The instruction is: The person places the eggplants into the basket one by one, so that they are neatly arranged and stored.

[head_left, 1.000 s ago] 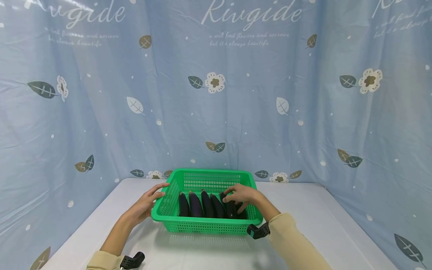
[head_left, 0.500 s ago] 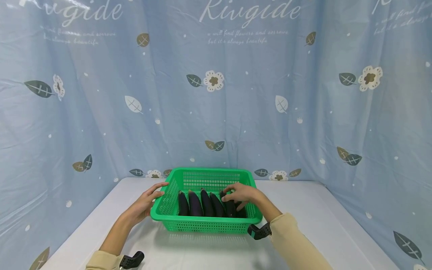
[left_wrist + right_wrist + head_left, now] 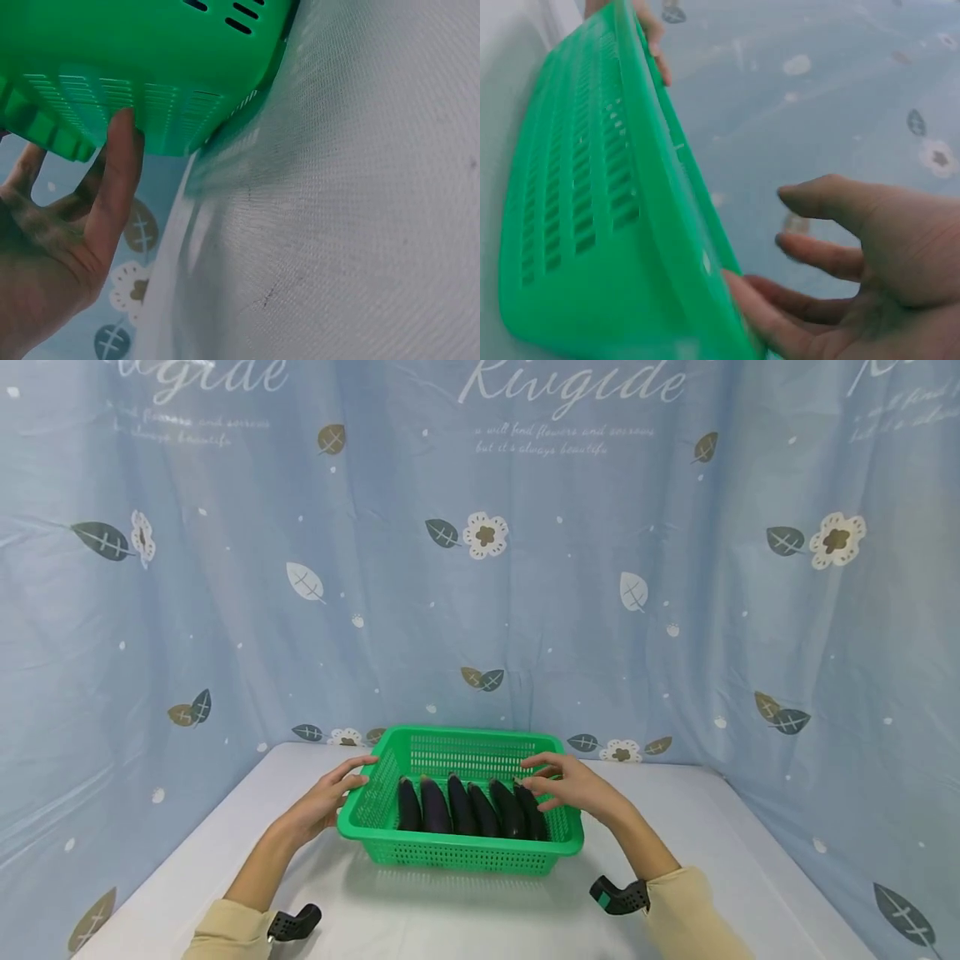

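A green plastic basket (image 3: 457, 853) stands on the table with several dark purple eggplants (image 3: 437, 806) lying side by side in it. My left hand (image 3: 321, 806) holds the basket's left rim; in the left wrist view one finger (image 3: 120, 169) touches the outer wall. Over the basket's right end is my right hand (image 3: 573, 787), its fingers parted and loosely bent with nothing between them. It is nearest the rightmost eggplant (image 3: 529, 814), whose stem end lies by the fingertips. In the right wrist view the lower fingers are at the basket rim (image 3: 660, 172); contact there is hard to tell.
The white tabletop (image 3: 450, 918) extends in front of the basket and to both sides. A blue patterned curtain (image 3: 390, 635) hangs behind the table and along both sides. Each wrist carries a black camera mount, such as the right one (image 3: 618, 895).
My right hand has let go of the rightmost eggplants and moved up and to the right, so they show fully. The left hand stays on the rim.
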Motion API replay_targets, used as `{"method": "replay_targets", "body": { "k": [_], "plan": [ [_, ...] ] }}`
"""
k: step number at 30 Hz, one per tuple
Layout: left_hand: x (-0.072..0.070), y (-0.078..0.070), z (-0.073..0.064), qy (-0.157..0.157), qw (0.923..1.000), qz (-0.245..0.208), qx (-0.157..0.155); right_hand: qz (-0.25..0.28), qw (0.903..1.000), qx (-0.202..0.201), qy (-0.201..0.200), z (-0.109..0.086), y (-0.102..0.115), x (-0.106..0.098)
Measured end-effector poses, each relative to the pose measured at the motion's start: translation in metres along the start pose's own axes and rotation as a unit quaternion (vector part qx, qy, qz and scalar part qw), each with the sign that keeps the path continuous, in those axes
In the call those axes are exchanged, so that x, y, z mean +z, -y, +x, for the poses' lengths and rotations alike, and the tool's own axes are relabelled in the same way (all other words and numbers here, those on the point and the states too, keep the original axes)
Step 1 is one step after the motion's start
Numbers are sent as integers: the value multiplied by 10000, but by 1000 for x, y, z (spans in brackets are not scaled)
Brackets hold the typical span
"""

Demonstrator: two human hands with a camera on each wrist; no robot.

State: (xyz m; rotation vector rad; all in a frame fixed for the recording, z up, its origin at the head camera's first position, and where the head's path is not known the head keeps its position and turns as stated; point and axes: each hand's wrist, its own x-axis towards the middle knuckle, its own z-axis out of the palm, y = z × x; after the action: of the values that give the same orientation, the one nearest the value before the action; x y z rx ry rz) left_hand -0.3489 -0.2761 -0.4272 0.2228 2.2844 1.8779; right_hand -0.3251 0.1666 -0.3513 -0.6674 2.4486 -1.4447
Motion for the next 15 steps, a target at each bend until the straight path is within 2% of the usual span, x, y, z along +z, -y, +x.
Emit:
{"method": "replay_targets", "body": {
  "k": [2, 4, 7, 10, 11, 13, 15],
  "plan": [
    [1, -2, -1, -10, 10000, 75, 30, -204, 9991, -268, -239, -9, -5, -8],
    [1, -3, -2, -67, 9996, 261, 62, -625, 9947, -489, -655, -17, -10, -15],
    [1, -7, -7, -163, 9970, 725, 220, -1270, 9811, -535, -1358, -30, -21, -25],
    [0, -13, -16, -356, 9891, 1343, 494, -1944, 9619, -290, -1903, -41, -38, -36],
    [0, -15, -19, -434, 9846, 1573, 625, -2173, 9547, -234, -2019, -45, -44, -39],
    [0, -20, -26, -714, 9684, 2217, 896, -2659, 9365, -178, -2282, -53, -58, -45],
    [1, -25, -33, -1053, 9431, 2944, 1128, -3128, 9152, -162, -2534, -61, -69, -50]
  ]
}}
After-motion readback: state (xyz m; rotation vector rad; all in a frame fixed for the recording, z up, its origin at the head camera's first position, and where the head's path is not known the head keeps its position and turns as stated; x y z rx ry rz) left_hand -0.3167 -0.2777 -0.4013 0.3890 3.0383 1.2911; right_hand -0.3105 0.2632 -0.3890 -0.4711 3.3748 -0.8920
